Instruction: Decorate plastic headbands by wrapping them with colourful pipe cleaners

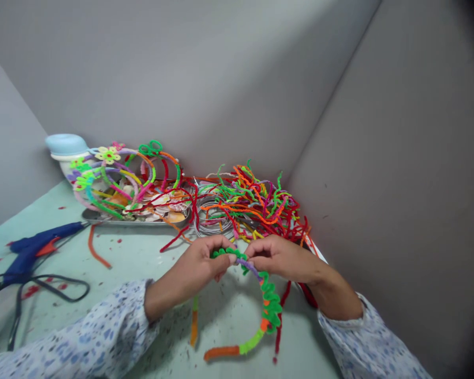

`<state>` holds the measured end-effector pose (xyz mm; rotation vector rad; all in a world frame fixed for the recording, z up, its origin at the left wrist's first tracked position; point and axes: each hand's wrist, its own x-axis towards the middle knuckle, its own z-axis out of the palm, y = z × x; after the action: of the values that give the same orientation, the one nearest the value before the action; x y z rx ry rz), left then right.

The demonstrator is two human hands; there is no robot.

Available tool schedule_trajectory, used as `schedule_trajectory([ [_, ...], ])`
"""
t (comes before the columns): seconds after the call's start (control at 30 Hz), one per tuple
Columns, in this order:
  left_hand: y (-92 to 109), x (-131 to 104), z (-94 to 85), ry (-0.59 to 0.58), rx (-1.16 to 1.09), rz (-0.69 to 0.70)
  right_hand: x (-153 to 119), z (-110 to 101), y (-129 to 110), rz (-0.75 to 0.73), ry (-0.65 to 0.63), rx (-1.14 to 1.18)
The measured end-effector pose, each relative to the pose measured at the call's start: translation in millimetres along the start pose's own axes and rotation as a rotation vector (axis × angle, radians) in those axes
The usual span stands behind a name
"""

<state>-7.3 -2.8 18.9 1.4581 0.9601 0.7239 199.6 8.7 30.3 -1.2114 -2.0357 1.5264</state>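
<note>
Between my two hands is a headband [253, 337] wrapped in orange, lime and purple pipe cleaner, its open ends pointing down toward me. Wavy green pipe cleaner [272, 305] runs along its right side, and more green coils lie across the top left. My left hand [205, 260] is closed on the top of the band, thumb and fingers pinching by the green coils. Pinched close beside it, my right hand [278, 258] has its fingertips at the purple stretch. Exactly what lies between the right fingertips is hidden.
Behind my hands is a heap of coloured pipe cleaners [256, 200] beside coiled bare hoops [211, 216]. A metal tray [142, 223] holds shells, with finished headbands [114, 173] over it. At left are a blue glue gun [27, 252], its black cord and a white bottle [67, 152]. Grey walls stand behind and right.
</note>
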Motion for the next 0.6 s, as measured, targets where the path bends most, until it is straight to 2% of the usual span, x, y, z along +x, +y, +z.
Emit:
schedule_trajectory([
  [0.1,0.7,0.4,-1.7,0.012,0.022,0.010,-0.7,3.5,-3.2,0.020,0.032,0.036],
  [0.37,0.9,2.3,-4.9,0.032,0.038,0.032,1.6,15.9,-10.1,0.001,0.230,0.047],
  [0.6,2.2,0.6,-0.9,0.038,0.009,0.019,3.1,18.0,-11.0,0.058,0.256,0.154],
])
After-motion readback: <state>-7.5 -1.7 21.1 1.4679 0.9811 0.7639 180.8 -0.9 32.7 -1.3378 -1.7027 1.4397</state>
